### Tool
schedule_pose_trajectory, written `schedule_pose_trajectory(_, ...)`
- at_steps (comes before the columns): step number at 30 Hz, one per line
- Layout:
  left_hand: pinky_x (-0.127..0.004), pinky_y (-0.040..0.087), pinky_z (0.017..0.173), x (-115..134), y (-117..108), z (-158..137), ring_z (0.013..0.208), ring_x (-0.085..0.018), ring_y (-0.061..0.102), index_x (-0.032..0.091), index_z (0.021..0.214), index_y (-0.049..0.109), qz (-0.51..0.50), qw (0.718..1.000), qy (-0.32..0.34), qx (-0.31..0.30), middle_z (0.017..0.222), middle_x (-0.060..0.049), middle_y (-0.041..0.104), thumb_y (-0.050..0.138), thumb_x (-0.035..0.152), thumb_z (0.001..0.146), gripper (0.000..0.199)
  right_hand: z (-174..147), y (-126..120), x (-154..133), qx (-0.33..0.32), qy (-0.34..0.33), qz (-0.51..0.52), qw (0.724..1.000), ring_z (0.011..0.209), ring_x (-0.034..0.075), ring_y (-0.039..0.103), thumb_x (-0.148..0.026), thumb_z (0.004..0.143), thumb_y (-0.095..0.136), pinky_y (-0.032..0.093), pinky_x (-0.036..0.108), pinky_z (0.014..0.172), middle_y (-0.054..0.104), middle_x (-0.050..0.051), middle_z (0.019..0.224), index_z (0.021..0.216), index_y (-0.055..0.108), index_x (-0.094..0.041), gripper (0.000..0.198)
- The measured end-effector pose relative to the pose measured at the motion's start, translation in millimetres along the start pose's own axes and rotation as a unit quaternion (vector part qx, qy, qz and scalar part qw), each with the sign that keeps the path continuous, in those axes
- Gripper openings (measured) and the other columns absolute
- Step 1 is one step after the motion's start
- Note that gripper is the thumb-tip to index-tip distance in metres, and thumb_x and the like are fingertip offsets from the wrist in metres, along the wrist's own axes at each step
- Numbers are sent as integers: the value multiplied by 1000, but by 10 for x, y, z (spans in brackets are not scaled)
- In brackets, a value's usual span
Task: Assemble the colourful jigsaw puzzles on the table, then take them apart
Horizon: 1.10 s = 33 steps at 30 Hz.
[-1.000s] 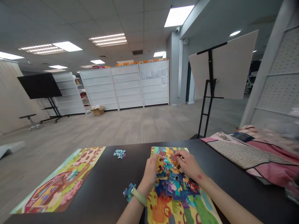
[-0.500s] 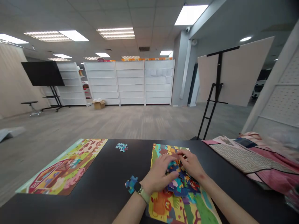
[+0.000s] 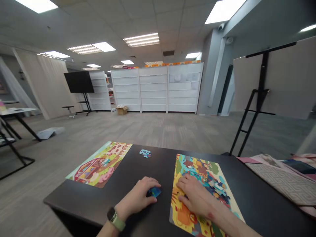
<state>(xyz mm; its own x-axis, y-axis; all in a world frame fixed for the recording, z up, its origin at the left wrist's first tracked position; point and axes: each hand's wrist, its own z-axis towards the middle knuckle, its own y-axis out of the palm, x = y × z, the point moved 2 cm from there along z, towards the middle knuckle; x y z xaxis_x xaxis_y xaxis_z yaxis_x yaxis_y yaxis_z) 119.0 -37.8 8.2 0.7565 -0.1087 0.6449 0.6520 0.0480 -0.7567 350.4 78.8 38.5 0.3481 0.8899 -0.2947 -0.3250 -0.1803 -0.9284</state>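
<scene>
My left hand (image 3: 139, 196) is on the black table with its fingers and thumb curled around blue puzzle pieces (image 3: 156, 191). The palm side is partly hidden. My right hand (image 3: 194, 192) rests over the left part of a colourful animal picture sheet (image 3: 182, 214), fingers bent and thumb apart, with nothing seen in its grip. Loose puzzle pieces (image 3: 213, 184) lie heaped on that sheet, beside and beyond the right hand. Some of the pile is hidden under the hand.
Light blue puzzle pieces (image 3: 145, 153) lie near the table's far edge. A farm picture sheet (image 3: 101, 164) is at the left of the black table (image 3: 128, 164). Folded pink and patterned cloth (image 3: 274, 171) sits on the right. Beyond stands an easel-like board (image 3: 281, 79).
My left hand has left the pile and moved left to the blue pieces. My right hand stays over the sheet, shifted toward its left side. The camera view has turned left.
</scene>
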Motion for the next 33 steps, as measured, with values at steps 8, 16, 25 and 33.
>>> schedule_pose_trajectory(8, -30, 47, 95, -123, -212, 291, 105, -22, 59, 26, 119, 67, 16, 998, 39, 52, 115, -4, 61, 74, 10, 64, 58, 52, -126, 489, 60, 67, 38, 995, 95, 28, 66, -29, 91, 45, 51, 40, 85, 73, 9, 99, 106, 71, -25, 31)
schedule_pose_trajectory(16, -52, 33, 112, -871, -652, 1133, 134, -38, 43, 19, 120, 69, 99, 970, -131, 178, 138, -16, 54, 63, 39, 86, 40, -440, -144, 1367, 158, 101, 69, 980, 126, 37, 56, -57, 86, 56, 45, 56, 109, 68, 9, 128, 114, 71, -32, 41)
schedule_pose_trajectory(25, -50, 37, 107, -1091, -460, 1274, 126, -34, 50, 29, 129, 64, 124, 977, -152, 87, 131, -10, 57, 60, 38, 88, 42, -588, -383, 1370, 55, 162, 104, 980, 139, 35, 44, -59, 85, 64, 35, 52, 116, 48, 11, 152, 145, 51, -30, 69)
schedule_pose_trajectory(33, -37, 49, 97, -494, -247, 1279, 106, -23, 55, 25, 114, 70, -92, 990, 22, 102, 109, -4, 50, 65, 26, 79, 36, -388, -149, 979, 17, 120, 131, 984, 126, 33, 53, -51, 85, 68, 39, 50, 111, 63, 10, 132, 135, 61, -31, 55)
